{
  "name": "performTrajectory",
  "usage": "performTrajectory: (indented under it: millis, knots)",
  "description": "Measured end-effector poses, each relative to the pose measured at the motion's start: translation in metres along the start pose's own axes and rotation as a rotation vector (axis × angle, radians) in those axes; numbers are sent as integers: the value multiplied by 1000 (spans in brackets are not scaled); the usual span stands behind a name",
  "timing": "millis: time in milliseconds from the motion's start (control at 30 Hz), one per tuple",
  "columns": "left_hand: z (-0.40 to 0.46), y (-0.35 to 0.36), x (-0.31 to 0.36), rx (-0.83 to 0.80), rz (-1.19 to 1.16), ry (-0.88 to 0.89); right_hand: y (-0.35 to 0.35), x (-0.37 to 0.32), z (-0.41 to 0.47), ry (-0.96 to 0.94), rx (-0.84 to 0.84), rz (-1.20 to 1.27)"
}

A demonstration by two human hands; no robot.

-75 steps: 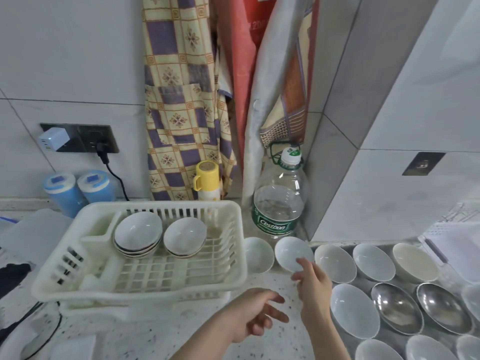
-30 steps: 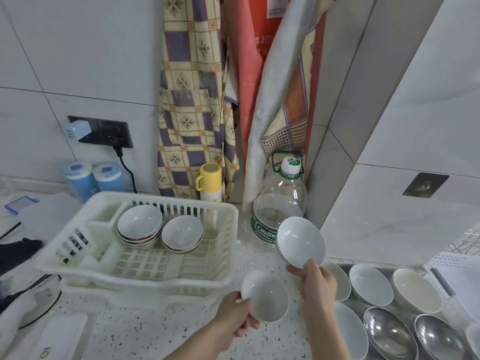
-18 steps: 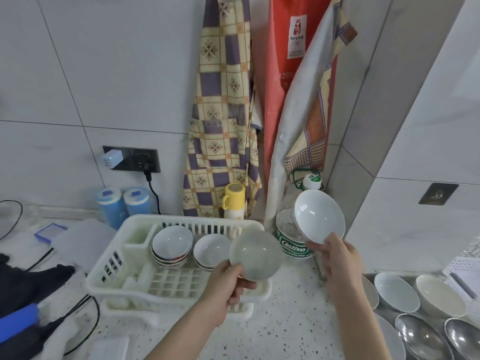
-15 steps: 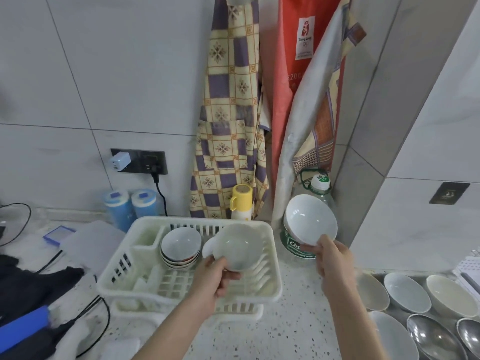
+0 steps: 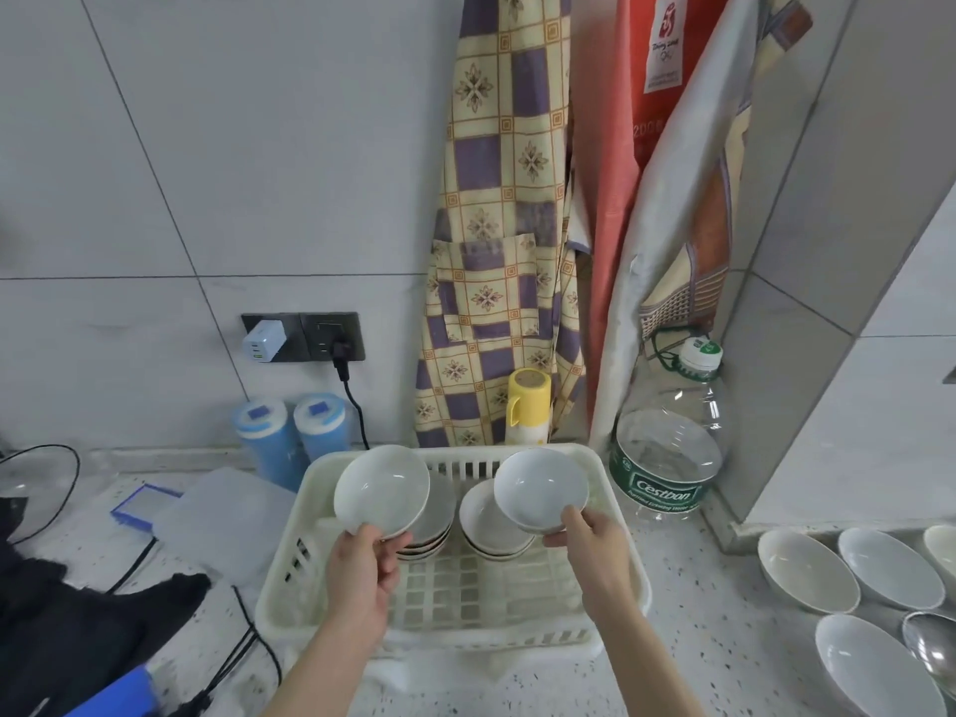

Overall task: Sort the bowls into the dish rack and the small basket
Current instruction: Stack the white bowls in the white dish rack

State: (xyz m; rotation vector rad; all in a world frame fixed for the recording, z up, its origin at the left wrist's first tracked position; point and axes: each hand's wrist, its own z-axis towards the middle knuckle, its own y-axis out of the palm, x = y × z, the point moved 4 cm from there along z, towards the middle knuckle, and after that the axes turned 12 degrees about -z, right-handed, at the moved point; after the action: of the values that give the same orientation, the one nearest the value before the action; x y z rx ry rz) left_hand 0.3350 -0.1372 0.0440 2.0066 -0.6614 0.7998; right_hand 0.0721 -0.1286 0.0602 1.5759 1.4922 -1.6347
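Looking down from the head camera, the two stacks [image 5: 486,525] in the white rack [image 5: 615,514] are partly hidden by the bowls held in front of them, so their count cannot be told. At the right edge several more bowls [image 5: 807,571] lie on the counter [image 5: 724,639], and the outer ones are cut off by the frame; a shiny metal one is only half seen. No small basket can be made out. Dark cloth and cables at the lower left are hard to identify. The left hand [image 5: 362,577] pinches the lower rim of a white bowl [image 5: 382,491], thumb in front, other fingers behind it, over the left stack. The right hand [image 5: 595,551] grips a second bowl [image 5: 540,490] the same way, over the right stack. Both bowls are tilted toward the camera. The water bottle [image 5: 667,458] beside the rack has a green label reading "Cestbon". The red cloth [image 5: 646,121] above it carries a white logo with rings, and its small text is too blurred to read.
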Motion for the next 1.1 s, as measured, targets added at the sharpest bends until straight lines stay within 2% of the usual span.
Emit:
performTrajectory:
  millis: [100, 400, 700, 1100]
  knots:
    - [8, -2, -2, -12, -6, -16, 18, 1, 4, -16, -6, -79]
    - [15, 2, -6, -164, 102, -19, 44, 11, 28, -7, -43, -103]
    - [21, 5, -10, -152, 140, -27, 53, 19, 33, -4, -135, -176]
    - [20, 3, -15, -136, 164, -25, 56, 25, 36, -13, -132, -332]
